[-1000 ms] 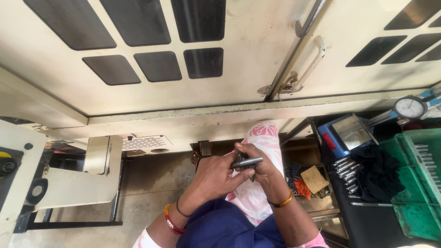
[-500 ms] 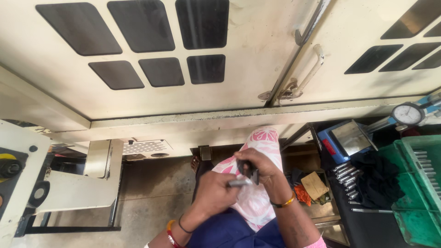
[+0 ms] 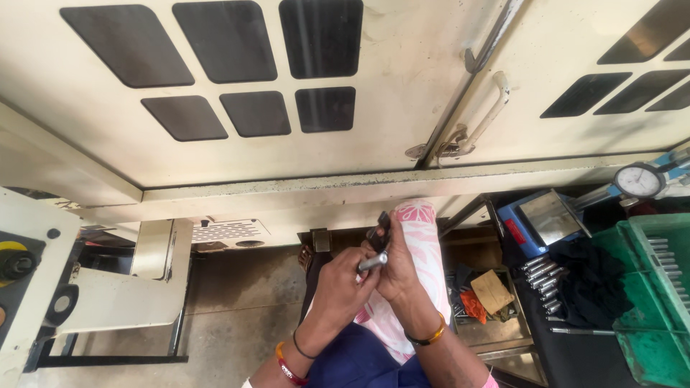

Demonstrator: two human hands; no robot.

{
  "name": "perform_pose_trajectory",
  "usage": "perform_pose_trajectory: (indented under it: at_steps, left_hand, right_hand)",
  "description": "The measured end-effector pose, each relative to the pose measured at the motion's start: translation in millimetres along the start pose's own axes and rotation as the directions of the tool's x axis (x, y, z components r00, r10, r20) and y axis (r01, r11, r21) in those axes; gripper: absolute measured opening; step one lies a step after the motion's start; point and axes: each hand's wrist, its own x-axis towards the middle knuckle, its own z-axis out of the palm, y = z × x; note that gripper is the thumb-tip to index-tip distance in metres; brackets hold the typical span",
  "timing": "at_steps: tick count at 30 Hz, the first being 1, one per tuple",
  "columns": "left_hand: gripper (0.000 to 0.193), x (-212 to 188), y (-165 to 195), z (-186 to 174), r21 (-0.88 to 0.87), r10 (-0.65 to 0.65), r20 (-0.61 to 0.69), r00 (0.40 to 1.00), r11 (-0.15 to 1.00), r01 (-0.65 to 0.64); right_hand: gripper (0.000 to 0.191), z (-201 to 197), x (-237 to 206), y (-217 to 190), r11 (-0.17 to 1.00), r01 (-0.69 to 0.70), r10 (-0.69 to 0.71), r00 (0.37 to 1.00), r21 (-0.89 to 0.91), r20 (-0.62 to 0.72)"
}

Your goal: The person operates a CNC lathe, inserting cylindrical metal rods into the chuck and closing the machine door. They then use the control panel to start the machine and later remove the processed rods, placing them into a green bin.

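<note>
- A cream machine (image 3: 108, 287) with a yellow-and-black knob was noted at far left, standing on a bare concrete floor (image 3: 237, 316).
- The left hand (image 3: 341, 284) was seen curled, fingers pressed together, thumb and forefinger pinching the lower end of a small metal pin (image 3: 374, 261).
- The pin was held at mid-frame, above the lap, in front of a pink-and-white cloth (image 3: 424, 244) lying over the knee.
- The pin was judged stiff, light for its size, smooth and probably slippery if oily; not fragile. A pinch at both ends, as shown, was judged the sound hold, the bare middle left free.
- Its long axis was recorded as slanting: lower end toward the left hand, upper end up and to the right. Which end is the head could not be told.
- The right hand (image 3: 395, 269) was seen cupped just beside the pin, fingers closed about its upper end and a dark part (image 3: 383, 224) above it; the exact grip was hidden.
- Further right, a row of like steel pins (image 3: 543, 276) lay on a dark bench, near a blue case (image 3: 535, 223).
- A dial gauge (image 3: 638, 179) and green crates (image 3: 658, 287) were noted at far right.
</note>
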Motion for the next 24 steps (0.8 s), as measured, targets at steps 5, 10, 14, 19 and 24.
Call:
perform_pose_trajectory:
  at_steps: [5,10,14,19,24]
  left_hand:
    - [0.017,-1.1,-10.7,-6.7,-0.082,-0.253,-0.048,0.966,0.965,0.249]
    - [0.035,17.5,-16.4,-16.0,-0.529,-0.263,-0.235,0.936,0.842,0.104]
    - [0.029,31.1,-14.0,-13.3,-0.833,-0.408,-0.132,0.904,0.539,0.122]
    - [0.018,30.6,-5.2,-2.2,-0.809,-0.458,-0.002,0.889,0.523,0.267]
    - [0.016,23.3,2.9,-4.9,-0.736,-0.214,0.012,0.977,0.660,0.153]
  right_hand:
    - [0.033,-8.7,5.3,-15.6,0.969,0.179,-0.141,0.967,0.170,-0.212]
    - [0.017,-7.7,-0.4,-32.9,0.969,0.169,-0.155,0.984,0.179,-0.092]
    - [0.022,0.0,-13.6,-12.1,0.998,0.039,-0.042,0.997,-0.058,-0.068]
    - [0.025,2.4,-20.4,5.0,0.986,0.080,-0.074,0.996,-0.147,0.047]
    - [0.029,-6.5,-15.9,-5.1,0.964,0.116,-0.135,0.989,-0.241,-0.063]
